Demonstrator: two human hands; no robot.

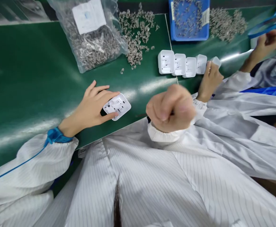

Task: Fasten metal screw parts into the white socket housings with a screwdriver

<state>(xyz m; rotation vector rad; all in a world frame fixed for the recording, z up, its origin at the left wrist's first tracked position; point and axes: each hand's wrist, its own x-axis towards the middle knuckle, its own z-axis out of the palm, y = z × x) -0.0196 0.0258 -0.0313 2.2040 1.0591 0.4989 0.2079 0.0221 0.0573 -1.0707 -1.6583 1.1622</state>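
Note:
My left hand (94, 105) grips a white plastic housing (120, 106) by its edges, thumb at the near side and index finger at the far side. The housing rests on the green table near its front edge, its open side up, with small dark slots inside. Raised above the table edge to the right, my right hand (172, 108) is curled closed and somewhat blurred. Whatever its fingers may hold is hidden. A blue wrist strap (57, 135) with a cord circles my left wrist.
Loose small metal parts (136, 34) lie beside a clear bag (92, 41) full of them. Farther right are a blue bin (189, 39), another metal heap (227, 25) and a row of white housings (166, 62). A co-worker's hand (211, 80) touches the row's end.

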